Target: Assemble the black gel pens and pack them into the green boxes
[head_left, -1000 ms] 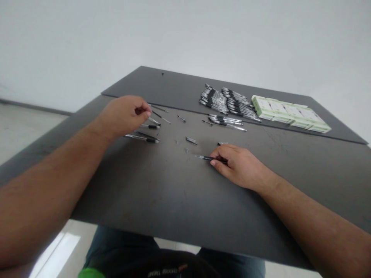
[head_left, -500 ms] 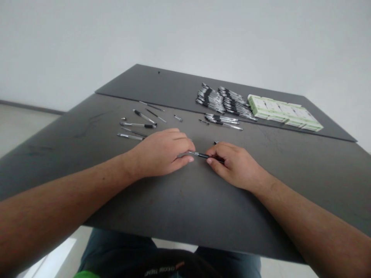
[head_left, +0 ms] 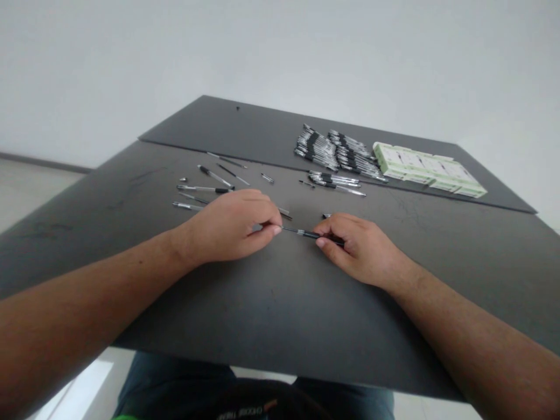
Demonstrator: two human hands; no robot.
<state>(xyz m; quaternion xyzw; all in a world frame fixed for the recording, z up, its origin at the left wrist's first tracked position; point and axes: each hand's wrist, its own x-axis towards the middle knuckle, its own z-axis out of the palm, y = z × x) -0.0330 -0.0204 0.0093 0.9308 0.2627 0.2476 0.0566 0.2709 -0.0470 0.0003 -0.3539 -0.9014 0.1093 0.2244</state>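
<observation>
My right hand (head_left: pixel 361 248) is closed round a pen barrel (head_left: pixel 310 234) with a black grip, its open end pointing left. A thin pen refill (head_left: pixel 290 230) sticks out of that end. My left hand (head_left: pixel 238 226) pinches the refill's outer end between thumb and forefinger. Beyond my right fingers lies a small dark-and-clear piece, perhaps a pen cap (head_left: pixel 326 216). Another thin rod (head_left: pixel 285 213) shows just behind my left fingertips, partly hidden by the hand.
Loose pen parts lie at left, among them a clear barrel with a black grip (head_left: pixel 205 189) and a dark refill (head_left: pixel 233 174). Further back are a small group of pens (head_left: pixel 335 179), larger pen piles (head_left: pixel 317 149) and green-white boxes (head_left: pixel 431 169). A seam crosses the dark table (head_left: pixel 280 315).
My left hand has moved a little left, away from my right hand. More of the refill now shows between the fingers and the barrel. The right hand has shifted slightly right.
</observation>
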